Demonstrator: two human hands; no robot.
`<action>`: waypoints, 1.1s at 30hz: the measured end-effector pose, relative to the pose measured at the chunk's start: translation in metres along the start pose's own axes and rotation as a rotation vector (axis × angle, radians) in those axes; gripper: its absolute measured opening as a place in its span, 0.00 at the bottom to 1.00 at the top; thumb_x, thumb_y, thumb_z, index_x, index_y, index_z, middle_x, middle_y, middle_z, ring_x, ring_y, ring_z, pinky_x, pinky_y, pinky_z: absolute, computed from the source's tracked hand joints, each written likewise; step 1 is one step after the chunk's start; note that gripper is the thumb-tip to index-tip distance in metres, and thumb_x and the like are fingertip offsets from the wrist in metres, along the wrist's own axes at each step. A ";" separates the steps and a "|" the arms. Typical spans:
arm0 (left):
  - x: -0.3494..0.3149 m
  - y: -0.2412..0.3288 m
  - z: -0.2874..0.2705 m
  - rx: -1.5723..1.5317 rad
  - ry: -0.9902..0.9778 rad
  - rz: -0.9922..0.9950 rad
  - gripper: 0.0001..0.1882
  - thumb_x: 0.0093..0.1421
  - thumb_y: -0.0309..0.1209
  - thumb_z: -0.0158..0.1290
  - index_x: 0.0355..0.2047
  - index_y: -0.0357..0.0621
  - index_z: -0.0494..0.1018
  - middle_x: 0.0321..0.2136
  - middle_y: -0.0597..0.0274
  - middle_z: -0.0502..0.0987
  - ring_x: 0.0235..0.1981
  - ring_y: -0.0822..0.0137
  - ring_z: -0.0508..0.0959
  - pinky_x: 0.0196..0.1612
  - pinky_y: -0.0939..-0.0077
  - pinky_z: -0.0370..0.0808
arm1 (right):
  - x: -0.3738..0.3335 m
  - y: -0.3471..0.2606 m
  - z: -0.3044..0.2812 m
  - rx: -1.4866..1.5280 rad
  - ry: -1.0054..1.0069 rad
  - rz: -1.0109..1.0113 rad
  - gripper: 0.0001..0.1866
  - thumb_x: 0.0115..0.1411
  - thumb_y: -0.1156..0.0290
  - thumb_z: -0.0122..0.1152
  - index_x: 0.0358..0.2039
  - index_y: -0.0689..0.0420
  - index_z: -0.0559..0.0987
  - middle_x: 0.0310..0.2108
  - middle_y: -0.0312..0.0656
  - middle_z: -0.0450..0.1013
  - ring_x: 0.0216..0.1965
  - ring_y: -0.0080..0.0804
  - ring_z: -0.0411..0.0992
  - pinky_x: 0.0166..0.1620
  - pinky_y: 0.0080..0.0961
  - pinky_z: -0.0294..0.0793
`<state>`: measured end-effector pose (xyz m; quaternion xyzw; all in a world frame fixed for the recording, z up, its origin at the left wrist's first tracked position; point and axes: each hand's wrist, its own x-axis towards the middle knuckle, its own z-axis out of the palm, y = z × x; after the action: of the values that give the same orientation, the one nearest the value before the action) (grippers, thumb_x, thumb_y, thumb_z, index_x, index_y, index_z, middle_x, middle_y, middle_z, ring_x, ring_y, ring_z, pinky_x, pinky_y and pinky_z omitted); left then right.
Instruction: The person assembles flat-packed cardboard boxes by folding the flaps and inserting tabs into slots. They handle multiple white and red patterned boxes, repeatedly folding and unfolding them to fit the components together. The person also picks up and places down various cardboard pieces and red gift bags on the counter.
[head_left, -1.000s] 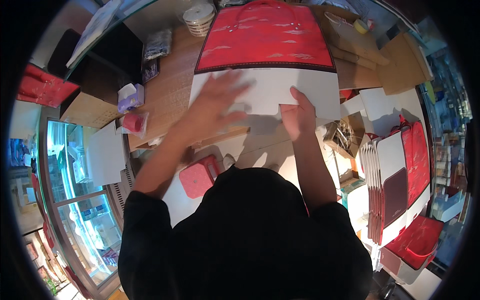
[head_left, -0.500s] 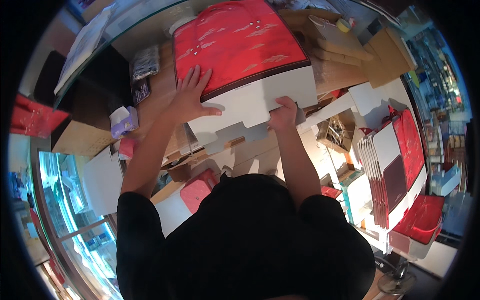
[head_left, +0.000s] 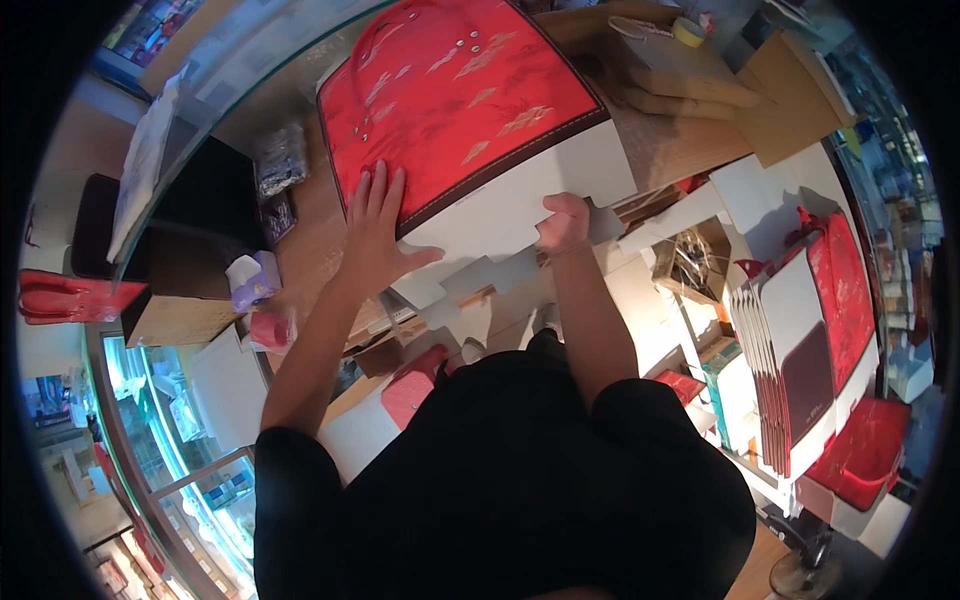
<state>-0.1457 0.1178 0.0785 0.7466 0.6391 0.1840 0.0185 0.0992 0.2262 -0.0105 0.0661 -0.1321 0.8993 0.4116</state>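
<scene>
A red gift bag [head_left: 470, 95] with a cloud pattern, cord handles and dark brown stitched trim lies on the wooden table in front of me. White card flaps [head_left: 520, 192] stick out from its near edge. My left hand [head_left: 376, 232] rests on the bag's near left corner, fingers spread on the red face and thumb out over the white card. At the near right, my right hand [head_left: 564, 225] is closed on the edge of the white card flap, thumb on top. Its other fingers are mostly hidden beneath.
Several folded bags [head_left: 800, 340] stand at the right, beside a red box-shaped bag [head_left: 862, 455]. A purple tissue box [head_left: 252, 280] and plastic-wrapped packets [head_left: 281, 160] sit left of the bag. Brown cardboard [head_left: 795, 100] lies at the far right, and a glass display case [head_left: 170, 400] stands at left.
My view has turned a little, shifting the surroundings. The bag appears slightly further left and more tilted. Both hands keep their places on it.
</scene>
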 end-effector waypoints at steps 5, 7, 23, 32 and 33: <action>-0.016 -0.004 0.003 -0.447 0.142 -0.400 0.57 0.41 0.47 0.62 0.63 0.40 0.40 0.60 0.43 0.49 0.61 0.52 0.53 0.61 0.59 0.50 | 0.024 -0.029 -0.003 -0.029 0.013 0.161 0.21 0.48 0.79 0.47 0.46 0.70 0.68 0.44 0.51 0.70 0.47 0.46 0.69 0.51 0.40 0.67; -0.028 0.004 0.006 -0.686 0.212 -0.579 0.56 0.42 0.42 0.62 0.63 0.39 0.38 0.59 0.45 0.50 0.60 0.57 0.55 0.60 0.65 0.53 | 0.029 -0.025 -0.003 -0.019 0.099 0.203 0.20 0.49 0.79 0.48 0.44 0.70 0.69 0.44 0.51 0.70 0.46 0.45 0.69 0.50 0.40 0.67; -0.078 0.025 0.031 -0.490 0.232 -0.717 0.55 0.40 0.30 0.66 0.62 0.36 0.42 0.57 0.47 0.55 0.57 0.61 0.59 0.59 0.69 0.56 | 0.012 0.025 -0.055 -0.091 0.242 0.379 0.24 0.60 0.60 0.49 0.53 0.61 0.63 0.49 0.45 0.66 0.52 0.38 0.64 0.54 0.37 0.65; -0.057 0.045 0.040 -0.285 0.263 -0.569 0.55 0.38 0.34 0.68 0.61 0.38 0.45 0.57 0.41 0.55 0.58 0.49 0.59 0.57 0.62 0.60 | 0.022 0.004 -0.026 -0.280 0.379 0.067 0.38 0.58 0.39 0.36 0.60 0.54 0.52 0.58 0.41 0.56 0.59 0.37 0.55 0.60 0.39 0.55; -0.053 0.047 0.041 -0.277 0.269 -0.573 0.55 0.38 0.35 0.68 0.61 0.38 0.45 0.57 0.41 0.56 0.58 0.49 0.59 0.57 0.62 0.60 | 0.027 0.000 -0.026 -0.280 0.355 0.018 0.39 0.58 0.38 0.35 0.61 0.53 0.51 0.59 0.40 0.55 0.60 0.36 0.54 0.60 0.39 0.55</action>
<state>-0.0949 0.0666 0.0396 0.4961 0.7885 0.3533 0.0863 0.0810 0.2536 -0.0290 -0.1520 -0.1817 0.8733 0.4256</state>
